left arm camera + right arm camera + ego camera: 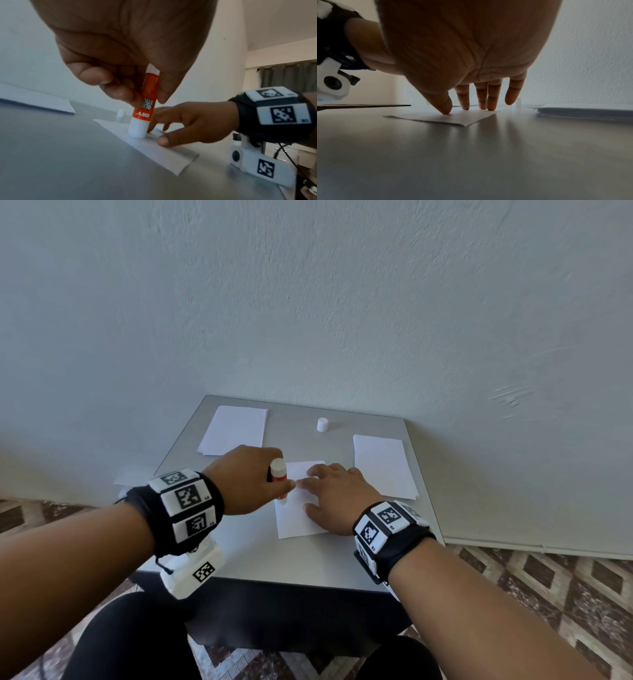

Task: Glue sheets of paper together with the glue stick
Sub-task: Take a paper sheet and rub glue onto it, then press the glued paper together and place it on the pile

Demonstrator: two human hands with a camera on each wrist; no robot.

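L hand [247, 478] grip clamped round the orange-and-white glue stick [145, 104], tip down on the single white paper sheet [297, 520] at centre of the grey table [260, 556]. R hand [339, 497], fingers straight, pins that sheet flat. White cap [322, 424] stands w/ paper stacks far left [234, 429] & right [383, 465].

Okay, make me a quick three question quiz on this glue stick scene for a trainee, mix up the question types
1. True or false: the left hand grips the glue stick with its end down on the middle sheet.
2. Which hand presses the middle sheet flat? A left B right C neither
3. Fill in: the white cap stands on the table between two paper ____.

Key: 1 true. 2 B, the right hand, fingers straight. 3 stacks: left stack, right stack.
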